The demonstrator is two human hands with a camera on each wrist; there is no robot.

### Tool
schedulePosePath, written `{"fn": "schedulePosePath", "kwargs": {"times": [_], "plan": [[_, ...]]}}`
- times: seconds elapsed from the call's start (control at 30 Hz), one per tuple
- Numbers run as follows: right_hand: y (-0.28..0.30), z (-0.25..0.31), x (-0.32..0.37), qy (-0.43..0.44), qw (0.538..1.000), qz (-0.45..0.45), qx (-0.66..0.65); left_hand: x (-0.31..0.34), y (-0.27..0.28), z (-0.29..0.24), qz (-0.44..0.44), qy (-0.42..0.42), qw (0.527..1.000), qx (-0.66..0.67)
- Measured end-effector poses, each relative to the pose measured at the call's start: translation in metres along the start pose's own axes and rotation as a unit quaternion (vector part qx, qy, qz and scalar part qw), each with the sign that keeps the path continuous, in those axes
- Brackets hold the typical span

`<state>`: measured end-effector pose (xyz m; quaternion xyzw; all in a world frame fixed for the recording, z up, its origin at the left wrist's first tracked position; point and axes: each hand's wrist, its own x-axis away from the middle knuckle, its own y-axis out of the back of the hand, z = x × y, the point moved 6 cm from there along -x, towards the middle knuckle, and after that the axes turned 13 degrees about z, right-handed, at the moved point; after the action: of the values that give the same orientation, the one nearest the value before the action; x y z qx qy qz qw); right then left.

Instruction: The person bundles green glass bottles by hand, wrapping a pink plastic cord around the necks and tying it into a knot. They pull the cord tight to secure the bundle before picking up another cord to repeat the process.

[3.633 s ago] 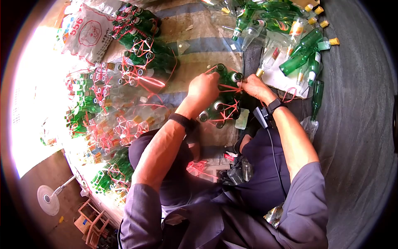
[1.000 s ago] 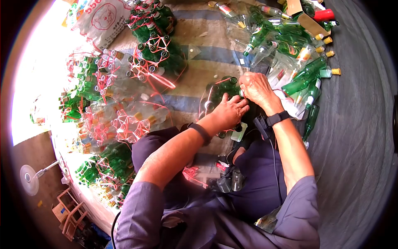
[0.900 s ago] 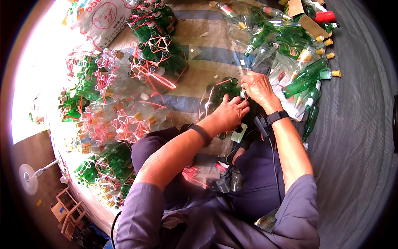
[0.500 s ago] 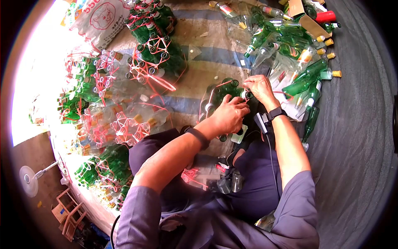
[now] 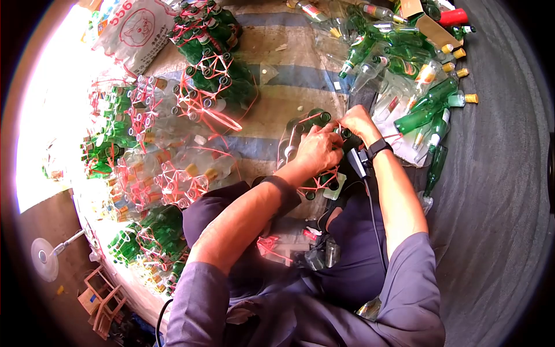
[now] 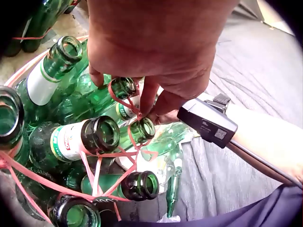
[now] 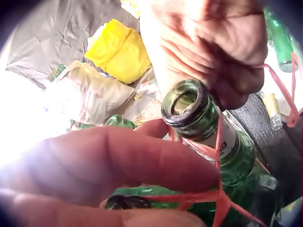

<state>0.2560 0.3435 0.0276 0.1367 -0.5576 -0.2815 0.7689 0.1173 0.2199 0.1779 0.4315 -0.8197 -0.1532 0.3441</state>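
In the head view, a cluster of green glass bottles (image 5: 316, 117) stands upright in front of the person, laced round the necks with pink plastic string (image 7: 221, 202). The left hand (image 5: 317, 151) reaches over the cluster; in the right wrist view its fingers lie fairly straight, one fingertip at the string beside a bottle neck (image 7: 201, 116). Just beyond that neck, the right hand (image 5: 358, 122) is curled and grips the string, whose loose end trails off to the right. Several open bottle mouths, such as a dark one (image 6: 107, 133), surround the left hand in the left wrist view.
Tied bundles of green bottles (image 5: 217, 75) and clear bottles (image 5: 193, 168) stand at the left. Loose bottles (image 5: 425, 113), many lying down, fill the upper right near a cardboard box (image 5: 437, 30). A white sack (image 5: 136, 34) lies at upper left.
The left hand has come from the cluster's far side to lie over its middle, its fingers drawn closer. The right hand has curled tighter, with string now stretching out to its right.
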Motion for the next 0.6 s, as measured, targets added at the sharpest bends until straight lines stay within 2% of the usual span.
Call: {"fn": "schedulePosePath", "kwargs": {"times": [0.1, 0.13, 0.2, 0.23, 0.33, 0.4, 0.47, 0.53, 0.6], "plan": [[0.015, 0.021, 0.04, -0.01, 0.999, -0.015, -0.047, -0.001, -0.006, 0.006, -0.024, 0.019, 0.999, 0.021], [0.013, 0.02, 0.037, -0.01, 0.999, -0.014, -0.048, -0.004, -0.009, 0.012, -0.022, 0.02, 0.999, 0.021], [0.005, 0.015, 0.02, 0.022, 0.999, -0.004, -0.036, -0.012, -0.007, 0.017, -0.027, -0.055, 0.995, 0.075], [0.001, 0.01, 0.012, 0.02, 0.999, -0.003, -0.038, -0.013, -0.004, 0.019, -0.028, -0.048, 0.989, 0.135], [-0.003, 0.005, -0.001, 0.023, 0.999, -0.003, -0.04, -0.01, 0.0, 0.018, -0.05, -0.036, 0.987, 0.145], [-0.005, 0.017, 0.002, 0.071, 0.991, 0.035, 0.108, -0.009, -0.006, 0.017, -0.054, -0.027, 0.993, 0.103], [-0.004, 0.017, 0.011, 0.081, 0.993, 0.047, 0.074, -0.011, -0.009, 0.021, -0.059, -0.019, 0.996, 0.06], [-0.003, 0.021, 0.02, 0.091, 0.993, 0.058, 0.041, -0.019, -0.013, 0.029, -0.04, -0.04, 0.992, 0.111], [-0.004, 0.022, 0.021, 0.11, 0.993, 0.037, 0.009, -0.016, -0.004, 0.021, -0.057, -0.027, 0.991, 0.12]]}}
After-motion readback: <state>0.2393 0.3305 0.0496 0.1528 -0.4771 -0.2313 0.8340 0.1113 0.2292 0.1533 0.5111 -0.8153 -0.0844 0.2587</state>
